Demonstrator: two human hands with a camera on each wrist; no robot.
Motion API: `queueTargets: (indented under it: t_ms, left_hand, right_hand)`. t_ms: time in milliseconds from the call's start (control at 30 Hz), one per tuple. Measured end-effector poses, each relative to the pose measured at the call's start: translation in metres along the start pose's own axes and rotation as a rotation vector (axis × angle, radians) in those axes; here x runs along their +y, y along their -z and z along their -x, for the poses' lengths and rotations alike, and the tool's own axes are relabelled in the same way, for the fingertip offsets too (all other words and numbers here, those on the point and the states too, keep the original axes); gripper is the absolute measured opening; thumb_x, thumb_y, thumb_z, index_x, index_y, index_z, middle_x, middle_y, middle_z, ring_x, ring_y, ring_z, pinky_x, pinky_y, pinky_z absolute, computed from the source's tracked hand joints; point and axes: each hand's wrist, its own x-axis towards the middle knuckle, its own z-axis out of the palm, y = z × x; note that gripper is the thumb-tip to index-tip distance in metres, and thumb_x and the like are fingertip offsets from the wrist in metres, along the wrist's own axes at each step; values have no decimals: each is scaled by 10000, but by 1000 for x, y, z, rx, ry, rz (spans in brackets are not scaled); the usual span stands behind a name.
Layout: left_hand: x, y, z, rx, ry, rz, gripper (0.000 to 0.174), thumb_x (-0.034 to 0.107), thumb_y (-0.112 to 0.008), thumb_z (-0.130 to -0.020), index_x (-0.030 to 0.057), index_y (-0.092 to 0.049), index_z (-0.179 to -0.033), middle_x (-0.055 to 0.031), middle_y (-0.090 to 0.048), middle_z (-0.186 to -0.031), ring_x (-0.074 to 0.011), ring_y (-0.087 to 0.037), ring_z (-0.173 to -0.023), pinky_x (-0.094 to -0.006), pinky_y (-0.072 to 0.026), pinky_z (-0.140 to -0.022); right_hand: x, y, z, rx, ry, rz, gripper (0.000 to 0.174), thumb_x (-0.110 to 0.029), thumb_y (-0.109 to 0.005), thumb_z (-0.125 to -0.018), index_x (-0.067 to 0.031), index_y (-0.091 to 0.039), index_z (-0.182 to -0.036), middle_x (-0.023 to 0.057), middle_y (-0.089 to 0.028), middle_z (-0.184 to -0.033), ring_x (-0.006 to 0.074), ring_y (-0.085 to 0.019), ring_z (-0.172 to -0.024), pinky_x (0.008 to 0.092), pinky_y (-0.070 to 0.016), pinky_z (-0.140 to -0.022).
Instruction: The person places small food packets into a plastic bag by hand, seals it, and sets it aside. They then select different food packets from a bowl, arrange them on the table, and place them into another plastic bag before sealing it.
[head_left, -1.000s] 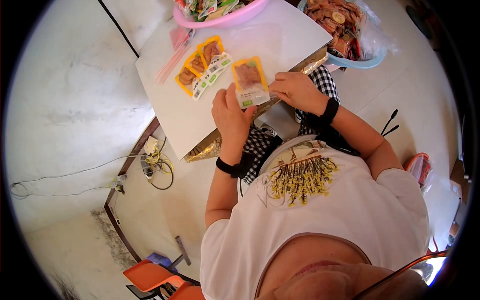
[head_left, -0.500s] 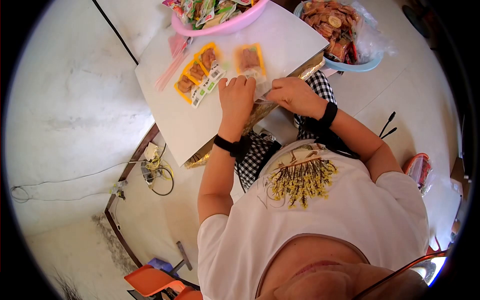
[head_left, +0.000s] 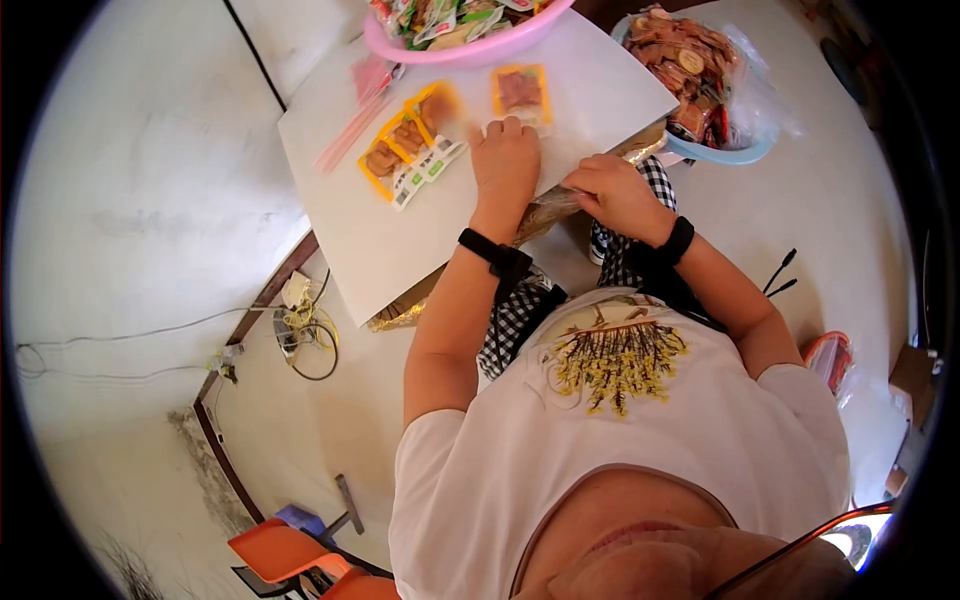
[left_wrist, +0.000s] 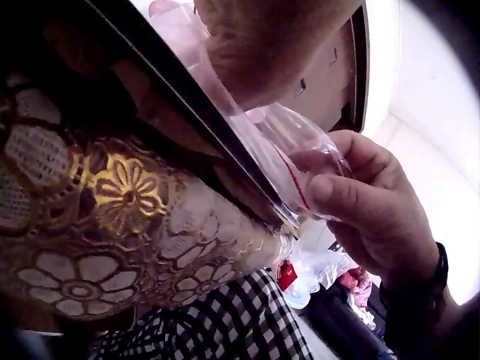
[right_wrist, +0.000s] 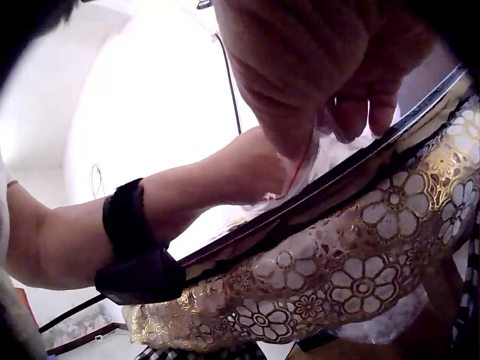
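Note:
A packet of brown food with a yellow border (head_left: 520,92) lies on the table, its lower end blurred behind my left hand (head_left: 506,168). This hand rests palm down over the table, fingers reaching toward the packet. My right hand (head_left: 622,198) pinches the edge of a clear plastic zip bag (left_wrist: 279,161) at the table's front edge; the bag's red zip line shows beside the thumb in the left wrist view. The right wrist view shows the left forearm (right_wrist: 199,176) stretched across just behind the bag. To the left lie several similar food packets (head_left: 408,140), overlapping in a row.
A pink basin (head_left: 470,52) of packaged goods stands at the table's far edge. Beyond the right corner is a blue basin (head_left: 735,154) heaped with brown packs. Pink-edged plastic bags (head_left: 350,135) lie at the left. Patterned gold cloth (right_wrist: 360,240) hangs below the tabletop.
The single packet has moved forward, away from my body, and my left hand has advanced after it. My right hand stays at the table's front edge with the bag.

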Motion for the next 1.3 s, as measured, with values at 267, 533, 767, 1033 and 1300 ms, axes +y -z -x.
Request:
queueTargets:
  t_ms: [267, 533, 767, 1033, 1300]
  left_hand:
    - [-18, 21, 14, -419, 305, 101, 59, 127, -562, -795, 87, -568, -838, -93, -647, -858, -282, -662, -731, -423, -499, -644]
    - [-119, 36, 43, -232, 421, 629, 452, 141, -737, -648, 3, -606, -1058, -141, -642, -837, -304, -633, -749, -414, -492, -686]
    - [-104, 6, 3, -375, 782, 118, 438, 336, -760, -699, 19, -596, -954, -182, -651, -989, -350, -620, -921, -450, -485, -754]
    - [-127, -42, 16, -277, 832, 494, 461, 253, -744, -722, -23, -580, -1054, -169, -665, -933, -312, -641, -744, -404, -501, -664]
    - [-119, 46, 54, 46, 1271, 1466, 296, 116, -577, -892, -2, -532, -1160, -36, -572, -815, -109, -488, -466, -234, -411, -409]
  right_hand:
    - [-13, -12, -12, 31, 50, -22, 160, -75, -618, -765, -74, -616, -925, 90, -550, -789, 303, -553, -820, 412, -436, -739]
    - [-18, -16, -12, -62, 48, -40, 137, -84, -614, -758, -72, -624, -894, 92, -552, -768, 306, -558, -788, 413, -438, -703]
    - [-23, -8, -6, -62, 59, -32, 101, -75, -616, -786, -63, -627, -885, 89, -566, -776, 305, -549, -778, 405, -434, -688]
    - [-24, 0, 3, -5, 27, -17, 72, -86, -622, -780, -43, -620, -838, 102, -555, -759, 306, -563, -765, 406, -447, -659]
    - [-29, -3, 7, 112, -51, 11, 86, -138, -597, -830, -53, -606, -820, 96, -563, -762, 297, -581, -755, 399, -471, -635]
